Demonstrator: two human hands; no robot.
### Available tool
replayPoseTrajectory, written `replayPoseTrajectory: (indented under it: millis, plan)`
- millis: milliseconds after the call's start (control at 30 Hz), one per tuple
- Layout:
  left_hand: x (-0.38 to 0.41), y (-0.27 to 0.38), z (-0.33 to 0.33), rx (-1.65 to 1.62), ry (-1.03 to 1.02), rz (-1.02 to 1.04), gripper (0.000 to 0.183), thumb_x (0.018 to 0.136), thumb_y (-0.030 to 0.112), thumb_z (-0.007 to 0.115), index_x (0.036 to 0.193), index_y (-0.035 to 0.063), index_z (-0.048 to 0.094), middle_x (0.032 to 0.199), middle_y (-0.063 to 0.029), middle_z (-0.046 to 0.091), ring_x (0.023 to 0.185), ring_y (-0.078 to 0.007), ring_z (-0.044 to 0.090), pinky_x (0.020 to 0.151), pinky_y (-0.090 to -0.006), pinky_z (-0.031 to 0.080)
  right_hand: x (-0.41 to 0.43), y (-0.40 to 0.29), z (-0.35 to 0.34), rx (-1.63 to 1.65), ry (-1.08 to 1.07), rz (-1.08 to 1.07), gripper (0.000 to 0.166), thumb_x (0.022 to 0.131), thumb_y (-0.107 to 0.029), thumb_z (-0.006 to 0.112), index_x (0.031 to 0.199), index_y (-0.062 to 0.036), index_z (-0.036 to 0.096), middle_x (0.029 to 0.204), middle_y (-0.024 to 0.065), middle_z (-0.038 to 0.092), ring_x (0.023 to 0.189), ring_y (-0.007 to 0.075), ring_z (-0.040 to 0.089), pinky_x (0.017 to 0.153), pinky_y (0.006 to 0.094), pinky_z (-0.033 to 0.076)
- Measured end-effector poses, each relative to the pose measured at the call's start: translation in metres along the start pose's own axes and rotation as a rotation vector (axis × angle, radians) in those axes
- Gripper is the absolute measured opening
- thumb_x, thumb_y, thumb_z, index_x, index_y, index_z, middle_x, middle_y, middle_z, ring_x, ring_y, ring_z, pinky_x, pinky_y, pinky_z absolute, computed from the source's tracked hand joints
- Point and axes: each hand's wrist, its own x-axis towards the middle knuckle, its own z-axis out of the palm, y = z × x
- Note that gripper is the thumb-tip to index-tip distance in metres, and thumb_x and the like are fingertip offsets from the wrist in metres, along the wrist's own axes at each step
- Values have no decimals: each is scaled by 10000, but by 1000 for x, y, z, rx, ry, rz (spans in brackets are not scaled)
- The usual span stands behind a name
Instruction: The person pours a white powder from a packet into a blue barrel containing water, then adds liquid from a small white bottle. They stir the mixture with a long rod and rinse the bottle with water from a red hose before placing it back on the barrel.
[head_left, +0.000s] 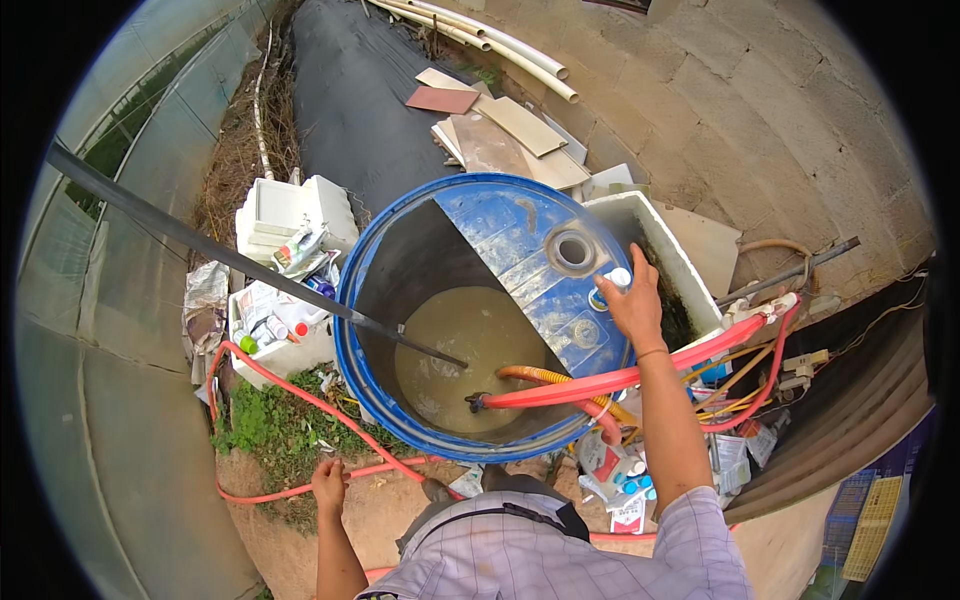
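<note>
A blue plastic drum (349, 397) stands before me, its half lid (491, 247) covering the far right side. Murky yellowish liquid (450, 330) lies inside. Over the lid, my right hand (637, 307) has its fingers spread around a small bottle with a white cap (619, 278); the thumb overlaps the bottle, and firm contact cannot be made out. Loosely curled, my left hand (328, 486) hangs low at the left, in front of a red hose (382, 469), with nothing visible in it. A dark pole (300, 289) slants down into the liquid.
A flat red hose (547, 394) and an orange ribbed hose (536, 373) enter the drum. Foam boxes stand on both sides; the left foam box (289, 360) holds bottles and packets. Loose boards (517, 135) lie behind. A block wall (727, 97) rises at the right.
</note>
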Motion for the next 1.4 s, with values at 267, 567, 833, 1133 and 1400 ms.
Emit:
replayPoseTrajectory:
  millis: [267, 567, 833, 1133, 1400]
  plan:
    - [-65, -104, -44, -49, 5, -426, 215, 908, 209, 571, 1049, 65, 647, 851, -47, 661, 692, -190, 675, 581, -316, 513, 8, -42, -28, 329, -114, 19, 457, 863, -195, 694, 1259, -46, 521, 1070, 147, 622, 940, 254, 634, 807, 354, 507]
    - [-40, 11, -25, 144, -74, 280, 287, 920, 228, 581, 1073, -4, 653, 799, -93, 681, 699, -175, 650, 646, -319, 521, -103, -127, -30, 733, -221, -140, 491, 813, -51, 713, 1248, -2, 490, 1079, 128, 613, 921, 202, 627, 820, 327, 511]
    - [-104, 214, 46, 326, -471, 1274, 578, 828, 322, 730, 1292, 45, 528, 1119, -177, 605, 1003, -332, 610, 837, -395, 510, -171, -150, -18, 789, -293, -157, 525, 804, -97, 749, 1250, -16, 484, 1092, 138, 628, 930, 191, 640, 799, 328, 531]
    - [-119, 226, 125, 241, -573, 1049, 600, 727, 149, 762, 1266, 69, 511, 1135, -184, 601, 1059, -365, 588, 908, -412, 470, -211, -140, -35, 1177, -488, 141, 713, 889, -188, 703, 1453, -8, 306, 1174, 121, 588, 849, 89, 585, 738, 230, 502]
    - [-76, 251, 129, 275, -318, 1619, 553, 683, 8, 731, 1190, 54, 514, 1104, -175, 568, 1042, -383, 540, 892, -443, 438, -236, -58, -44, 1101, -539, 274, 376, 998, -245, 532, 1290, -9, 500, 937, 77, 653, 699, 81, 587, 654, 226, 503]
